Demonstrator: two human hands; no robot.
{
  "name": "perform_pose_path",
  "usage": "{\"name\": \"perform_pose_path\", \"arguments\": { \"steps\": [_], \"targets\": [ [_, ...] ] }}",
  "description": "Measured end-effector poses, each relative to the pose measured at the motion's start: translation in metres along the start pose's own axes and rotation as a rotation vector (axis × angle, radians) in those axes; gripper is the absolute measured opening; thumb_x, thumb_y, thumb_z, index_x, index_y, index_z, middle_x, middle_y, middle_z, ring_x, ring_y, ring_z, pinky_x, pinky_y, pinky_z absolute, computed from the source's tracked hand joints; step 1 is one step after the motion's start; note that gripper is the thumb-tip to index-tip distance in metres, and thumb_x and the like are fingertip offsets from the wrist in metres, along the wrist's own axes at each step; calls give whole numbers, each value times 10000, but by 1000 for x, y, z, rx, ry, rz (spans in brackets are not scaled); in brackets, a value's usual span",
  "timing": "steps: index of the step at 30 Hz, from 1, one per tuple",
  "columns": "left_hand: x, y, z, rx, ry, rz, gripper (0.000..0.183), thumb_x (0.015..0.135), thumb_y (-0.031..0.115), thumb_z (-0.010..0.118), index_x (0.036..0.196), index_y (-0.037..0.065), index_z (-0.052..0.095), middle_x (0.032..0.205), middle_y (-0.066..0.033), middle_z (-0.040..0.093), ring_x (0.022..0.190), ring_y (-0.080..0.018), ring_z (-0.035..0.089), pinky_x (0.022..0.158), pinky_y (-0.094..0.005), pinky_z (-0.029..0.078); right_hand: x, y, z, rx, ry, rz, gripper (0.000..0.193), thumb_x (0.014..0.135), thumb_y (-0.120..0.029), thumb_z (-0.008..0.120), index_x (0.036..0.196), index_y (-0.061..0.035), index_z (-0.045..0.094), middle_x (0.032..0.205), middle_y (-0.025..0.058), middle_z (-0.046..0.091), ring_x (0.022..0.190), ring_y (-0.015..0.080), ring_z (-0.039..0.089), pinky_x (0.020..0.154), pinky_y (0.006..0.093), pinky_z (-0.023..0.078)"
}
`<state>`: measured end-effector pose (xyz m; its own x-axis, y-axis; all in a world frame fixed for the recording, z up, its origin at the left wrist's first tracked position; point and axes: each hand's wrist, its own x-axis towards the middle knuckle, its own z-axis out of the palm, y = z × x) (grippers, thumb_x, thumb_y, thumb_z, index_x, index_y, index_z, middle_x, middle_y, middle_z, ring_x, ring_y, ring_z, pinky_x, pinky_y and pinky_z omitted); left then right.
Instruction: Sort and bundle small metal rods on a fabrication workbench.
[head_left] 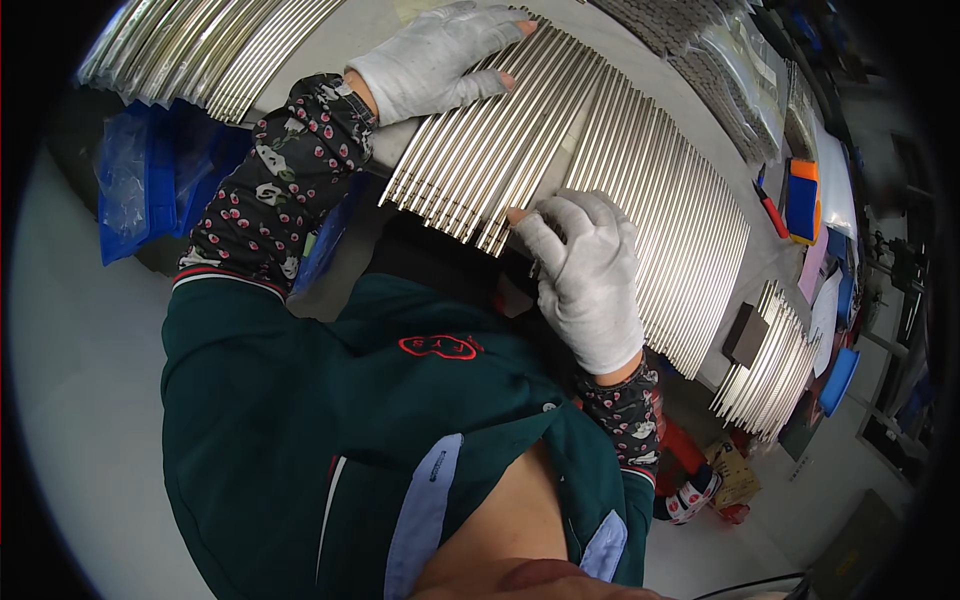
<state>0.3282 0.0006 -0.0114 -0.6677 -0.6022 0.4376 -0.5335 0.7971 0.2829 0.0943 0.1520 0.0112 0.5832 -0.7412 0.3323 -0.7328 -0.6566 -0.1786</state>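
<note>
Slim, shiny metal rods (500,125) lie side by side in a row on the table, and a narrow gap parts them from a wider row of rods (655,205) to the right. My left hand (430,65), in a white glove with bare fingertips, rests open with fingers spread at the far left ends of the first row. My right hand (590,275), gloved alike, is curled by the near ends of the rods at the gap. Its thumb tip touches or nearly touches a rod there; the inside of its grip is hidden.
More rods (215,45) lie at the far left, above blue bins (150,180). At right, a dark block (745,335) sits against a smaller bundle of rods (770,385). Beyond are a red-handled tool (772,212), a blue and orange item (802,200) and bagged stacks (735,75).
</note>
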Motion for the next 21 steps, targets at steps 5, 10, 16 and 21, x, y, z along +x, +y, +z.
{"name": "perform_pose_path", "arguments": {
  "steps": [5,10,16,21],
  "targets": [
    [4,1,-1,-5,-23,-16,596,867,291,608,1323,-64,459,1339,-267,488,1258,-408,453,1088,-444,347,10,-2,-1,2,7,16,329,674,-66,636,998,-124,656,1007,51,574,1050,240,548,981,434,423],
    [4,-2,-3,11,-20,1,603,865,293,610,1325,-66,456,1347,-262,484,1265,-405,448,1095,-443,339,19,-5,-4,33,-5,-12,285,718,-64,592,985,-138,657,968,48,574,1028,243,557,979,437,425],
    [3,-3,-5,-7,-16,-13,621,867,308,611,1340,-61,449,1370,-254,472,1283,-397,434,1105,-440,329,30,-8,2,-3,-57,16,270,721,-93,600,983,-140,646,930,49,575,975,247,566,973,442,427],
    [3,-10,15,105,34,-121,579,907,405,600,1371,77,489,1365,-123,523,1263,-297,490,1101,-398,374,38,-9,2,28,7,-38,240,725,-93,594,953,-142,649,907,50,567,949,246,566,956,437,433]
  ]
}}
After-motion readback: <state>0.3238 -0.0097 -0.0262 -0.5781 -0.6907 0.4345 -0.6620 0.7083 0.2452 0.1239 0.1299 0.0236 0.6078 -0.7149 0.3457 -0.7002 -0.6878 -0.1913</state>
